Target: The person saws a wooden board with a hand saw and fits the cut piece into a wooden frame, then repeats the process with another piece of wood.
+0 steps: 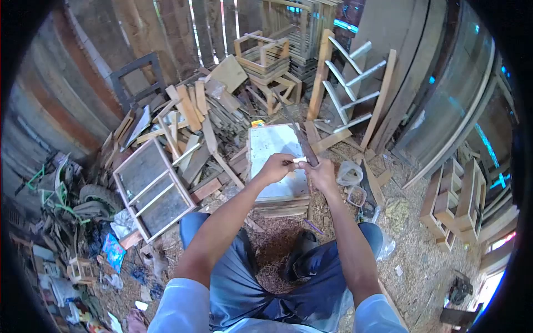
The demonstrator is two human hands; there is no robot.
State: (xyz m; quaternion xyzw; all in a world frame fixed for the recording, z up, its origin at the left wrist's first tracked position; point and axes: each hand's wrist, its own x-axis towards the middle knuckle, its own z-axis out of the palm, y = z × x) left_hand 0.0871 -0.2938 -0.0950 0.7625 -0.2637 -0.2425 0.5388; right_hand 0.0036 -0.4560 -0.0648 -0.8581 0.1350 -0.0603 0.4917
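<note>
My left hand [276,168] is closed, its fingers pinching a small pale piece [300,160] that looks like wood. From the other side my right hand [322,175] is closed too, its thumb against the same piece. A long, narrow dark bar [300,136] slants down to my right fingers; whether they grip it or only touch it cannot be made out. Both hands are over a low stack topped with a whitish board [269,145], in front of my knees. A yellow packet [257,124] sits at the board's far edge.
Scrap wood [222,108] is heaped behind and left of the stack. A wooden frame [157,187] leans by my left knee. To the right are a clear plastic tub [356,195], a plastic bag [349,173] and a slatted rack [350,83]. Shavings [408,272] cover the ground.
</note>
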